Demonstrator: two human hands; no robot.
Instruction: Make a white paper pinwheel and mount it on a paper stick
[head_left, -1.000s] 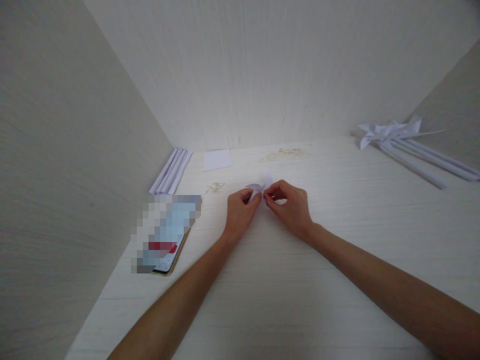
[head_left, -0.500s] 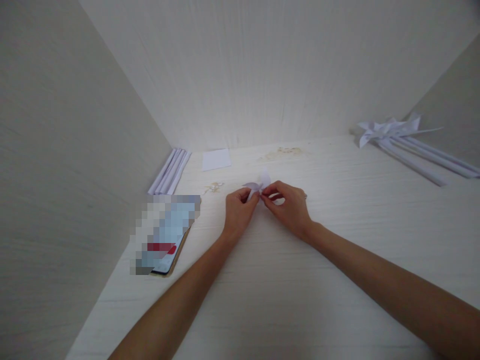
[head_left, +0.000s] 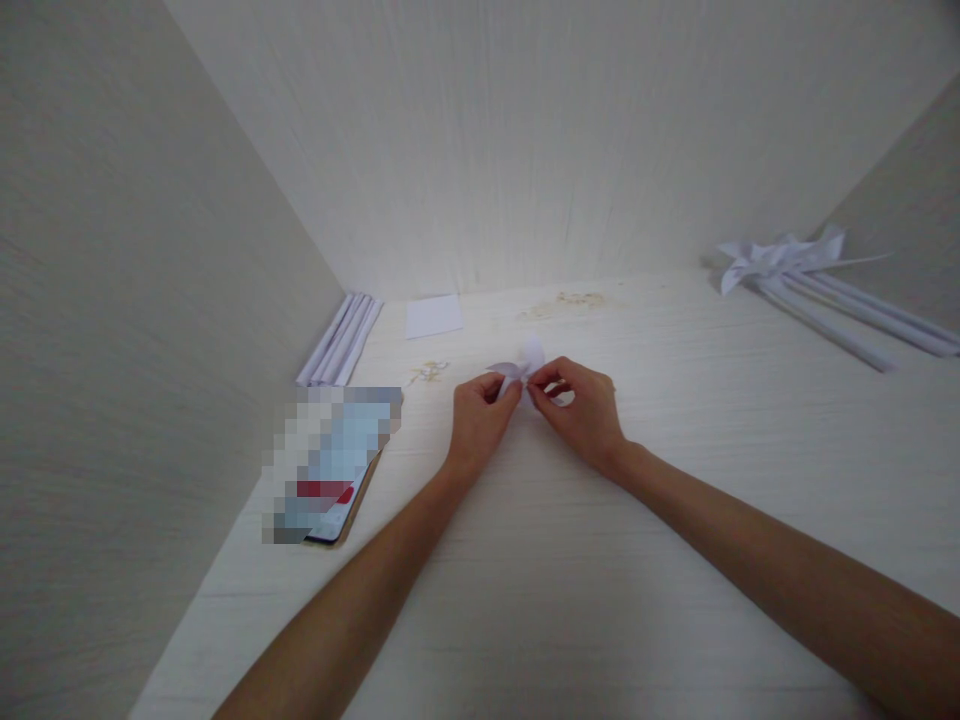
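Note:
Over the middle of the table, a white paper pinwheel (head_left: 533,352) with curled blades is pinched between my hands. My left hand (head_left: 481,412) grips its left side with thumb and fingers closed. The fingertips of my right hand (head_left: 581,405) press together at the pinwheel's centre, from the right. Whether a small part is also between those fingertips I cannot tell. My fingers cover much of the paper.
Several rolled paper sticks (head_left: 341,340) lie at the left wall, near a white paper square (head_left: 434,316). Small pale bits (head_left: 429,372) are scattered nearby. A phone (head_left: 341,500) lies at left. Finished-looking paper pinwheels (head_left: 780,258) on sticks lie far right. Walls enclose the table.
My right fingertips have shifted slightly at the pinwheel's centre, and a little more paper shows below them. My left hand keeps its hold almost unmoved.

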